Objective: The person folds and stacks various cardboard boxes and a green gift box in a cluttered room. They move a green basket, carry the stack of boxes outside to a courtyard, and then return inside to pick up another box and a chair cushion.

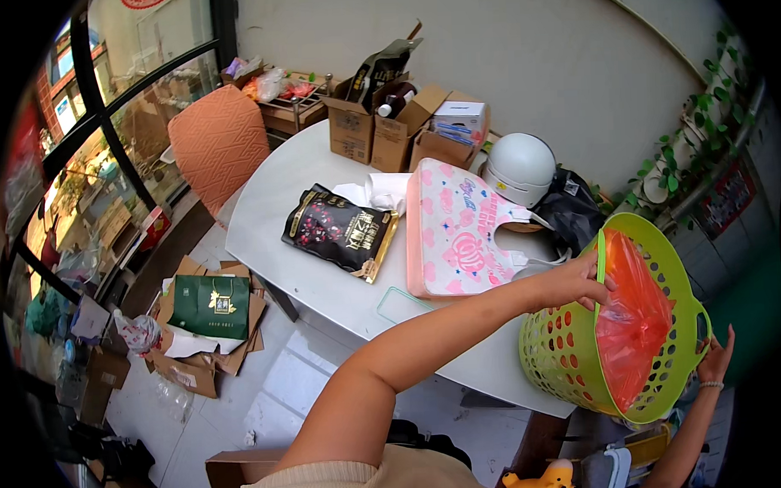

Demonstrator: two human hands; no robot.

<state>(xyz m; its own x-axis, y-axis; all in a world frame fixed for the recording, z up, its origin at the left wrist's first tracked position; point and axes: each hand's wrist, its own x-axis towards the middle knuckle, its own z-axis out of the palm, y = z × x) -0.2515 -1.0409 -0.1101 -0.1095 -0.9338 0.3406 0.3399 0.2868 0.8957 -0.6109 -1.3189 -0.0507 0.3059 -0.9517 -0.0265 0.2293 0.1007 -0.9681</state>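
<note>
A lime-green perforated plastic basket (556, 361) is tilted on its side at the right end of the white table (254, 229), its mouth facing right. Inside it lies a bulging red plastic bag (638, 325). My left hand (582, 282) reaches across and grips the near-left rim, fingers hooked over the edge. At the lower right, my right hand (714, 358) holds the loop handle on the basket's opposite side, with one finger sticking up. Whether the basket's base rests on the tabletop is hard to tell.
On the table are a pink-and-white printed bag (455, 235), a black food pouch (341, 229), a white helmet (520, 168), a black plastic bag (570, 205) and open cardboard boxes (393, 134). An orange-covered chair (219, 147) stands beyond. Flattened cardboard (195, 376) lies on the floor.
</note>
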